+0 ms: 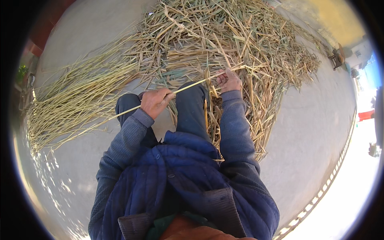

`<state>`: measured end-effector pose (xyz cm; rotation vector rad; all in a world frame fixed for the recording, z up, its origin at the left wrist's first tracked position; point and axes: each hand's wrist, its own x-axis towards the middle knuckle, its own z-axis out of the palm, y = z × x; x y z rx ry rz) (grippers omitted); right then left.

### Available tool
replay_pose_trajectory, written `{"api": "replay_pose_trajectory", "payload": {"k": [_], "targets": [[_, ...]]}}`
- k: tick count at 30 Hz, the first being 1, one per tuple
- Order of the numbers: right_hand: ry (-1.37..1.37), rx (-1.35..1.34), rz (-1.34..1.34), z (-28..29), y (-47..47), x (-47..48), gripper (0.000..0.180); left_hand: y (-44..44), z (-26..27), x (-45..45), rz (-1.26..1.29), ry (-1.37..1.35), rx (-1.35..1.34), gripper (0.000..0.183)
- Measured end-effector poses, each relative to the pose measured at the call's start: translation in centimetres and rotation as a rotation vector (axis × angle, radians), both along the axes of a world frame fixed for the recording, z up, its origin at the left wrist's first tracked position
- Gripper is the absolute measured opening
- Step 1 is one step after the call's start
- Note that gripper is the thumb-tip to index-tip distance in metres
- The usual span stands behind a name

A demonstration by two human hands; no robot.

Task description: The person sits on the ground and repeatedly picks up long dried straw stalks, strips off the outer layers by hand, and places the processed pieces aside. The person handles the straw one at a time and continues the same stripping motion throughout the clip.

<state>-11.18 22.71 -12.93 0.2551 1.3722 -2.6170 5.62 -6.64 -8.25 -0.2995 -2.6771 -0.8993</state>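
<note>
A long pale-yellow reed-like stalk (192,85) runs slantwise across my knees, rising from lower left to upper right. My left hand (156,101) is closed around it, thumb along the top, above my left knee. Farther up, my right hand (229,80) grips the same stalk between thumb and fingers, near its leafy end. That end reaches out over a heap of dry leaves and husks (216,33). The stalk's other end trails left beside a spread of bare, thin stalks (84,96).
Under everything is a smooth concrete floor (312,120). Thicker stalks (189,57) lie in front of my knees, partly covered by leaves. Loose leaf litter (255,126) extends along my right side. A small dark stool-like object (336,61) stands at the far right.
</note>
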Motion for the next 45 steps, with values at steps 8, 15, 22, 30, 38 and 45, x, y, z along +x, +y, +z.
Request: {"api": "replay_pose_trajectory", "payload": {"k": [8, 15, 22, 30, 38, 45], "targets": [[0.016, -0.175, 0.347, -0.3, -1.0, 3.9, 0.022, 0.3, -0.6, -0.6, -0.047, -0.118, 0.221, 0.016], [-0.103, 0.073, 0.077, -0.9, -2.1, 4.1, 0.029, 0.0, -0.6, -0.1, -0.070, 0.037, -0.005, 0.016], [-0.009, -0.282, -0.079, -2.3, 6.0, 0.4, 0.029, -1.6, 0.9, 1.1, -0.099, -0.058, 0.063, 0.017], [0.002, -0.051, 0.088, -0.8, 0.2, 4.7, 0.028, -1.5, 0.4, 1.6, -0.058, -0.108, 0.121, 0.017], [-0.121, 0.076, -0.172, -1.2, 6.1, 1.8, 0.029, -4.7, 1.2, 3.9, -0.082, -0.104, 0.099, 0.019], [0.014, -0.154, -0.195, -3.8, 13.6, -0.5, 0.033, -7.3, 2.5, 5.0, -0.043, -0.338, 0.264, 0.017]]}}
